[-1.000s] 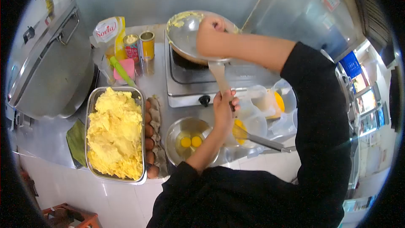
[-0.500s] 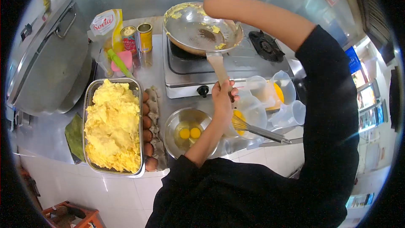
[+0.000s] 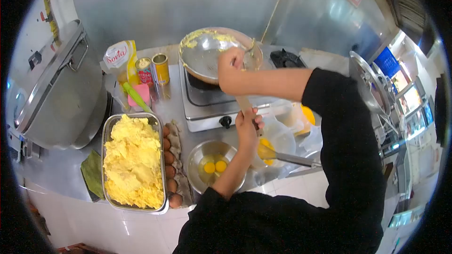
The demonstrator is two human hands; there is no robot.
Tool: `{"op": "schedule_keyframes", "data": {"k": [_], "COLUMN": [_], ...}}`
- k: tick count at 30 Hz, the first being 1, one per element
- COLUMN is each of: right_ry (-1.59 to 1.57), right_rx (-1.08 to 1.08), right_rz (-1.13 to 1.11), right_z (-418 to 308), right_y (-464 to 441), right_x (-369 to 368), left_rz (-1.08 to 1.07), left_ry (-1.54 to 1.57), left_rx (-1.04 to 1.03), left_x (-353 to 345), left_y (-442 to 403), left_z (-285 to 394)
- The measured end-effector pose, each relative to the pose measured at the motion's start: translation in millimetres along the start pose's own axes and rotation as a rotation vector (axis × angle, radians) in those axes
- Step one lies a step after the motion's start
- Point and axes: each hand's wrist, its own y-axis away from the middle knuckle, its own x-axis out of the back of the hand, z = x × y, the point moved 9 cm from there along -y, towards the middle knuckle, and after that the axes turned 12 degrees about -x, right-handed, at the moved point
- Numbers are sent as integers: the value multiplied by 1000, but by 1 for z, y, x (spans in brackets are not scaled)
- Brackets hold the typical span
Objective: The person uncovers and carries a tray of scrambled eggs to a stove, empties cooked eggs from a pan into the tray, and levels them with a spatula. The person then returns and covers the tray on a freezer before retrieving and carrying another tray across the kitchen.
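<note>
Right hand (image 3: pixel 230 67) is dropping from one o'clock to five over pan (image 3: pixel 200 55), cannot tell grip; left hand (image 3: pixel 247 124) is clamping handle (image 3: pixel 244 104).

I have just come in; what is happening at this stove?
A person's left hand grips the handle of a pan over the stove. The closed right hand is above the pan; whether it holds anything is hard to see. Yellow residue clings inside the pan. Nearby are a basket heaped with a yellow mixture and a metal bowl holding two yolks.
</note>
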Motion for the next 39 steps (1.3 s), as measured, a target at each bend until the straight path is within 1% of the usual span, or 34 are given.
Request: {"op": "schedule_keyframes", "data": {"k": [3,4,7,8,11,12,15,18,21,22,24,27,28,31,32,35,38,39], "right_ry": [-236,-248,-62,-100,-349,-341,-54,-270,12,-41,-151,-68,-22,41,-40,-36,-62,-91], "right_rx": [36,92,-17,14,45,224,60,66,-70,54,320,118,5,10,-3,78,59,44], "right_rz": [325,364,131,193,286,148,103,268,147,176,215,280,215,231,304,375,171,242], "right_z": [27,32,31,29,33,22,46,53,74,65,53,62,70,69,69,62,58,53], "right_y": [5,7,10,12,2,6,12,9,22,20,21,7,10,16,11,15,19,19], "right_x": [14,17,5,6,7,1,-13,-8,-19,-17,-15,-7,-10,-11,-6,1,-15,-15], "left_rz": [10,12,10,7,10,6,-29,-19,-59,-76,-36,-8,-6,-17,-14,-21,-24,-13], "left_ry": [19,27,45,55,41,22,29,17,43,58,43,12,-1,10,25,61,51,50], "left_rx": [1,1,8,-3,0,2,-32,-11,-19,-24,-27,-16,-11,-9,-6,-19,-35,-45], "left_x": [-1,-2,-1,-2,2,2,-4,0,-7,-8,-7,-5,-5,-7,-5,-8,-8,-9], "left_y": [3,3,5,2,8,8,1,8,4,5,6,8,7,8,10,7,6,6], "left_z": [-2,-2,-1,-1,-6,-4,-4,-7,0,0,-3,-6,-5,-6,-8,-11,-8,-9]}}
